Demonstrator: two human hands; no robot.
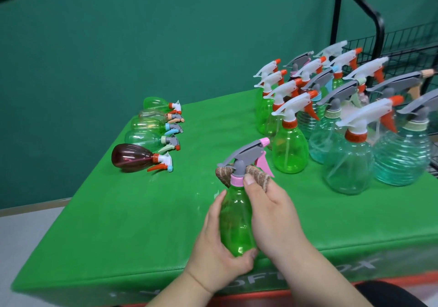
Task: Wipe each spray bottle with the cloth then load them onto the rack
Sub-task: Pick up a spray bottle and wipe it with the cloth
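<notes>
A green spray bottle [234, 219] with a grey head and pink trigger stands upright in front of me above the green table [142, 212]. My left hand [218, 249] grips its body low down. My right hand [270, 214] holds a brown cloth [259, 176] wrapped round the bottle's pink neck, thumb pressing on the collar. Several upright spray bottles [331, 121] crowd the table's right side. The black wire rack [403, 53] stands behind them at the right edge.
Several bottles lie on their sides in a row at the left of the table, the nearest a dark red one [135, 157]. A green wall runs behind. The table's front edge is just below my hands.
</notes>
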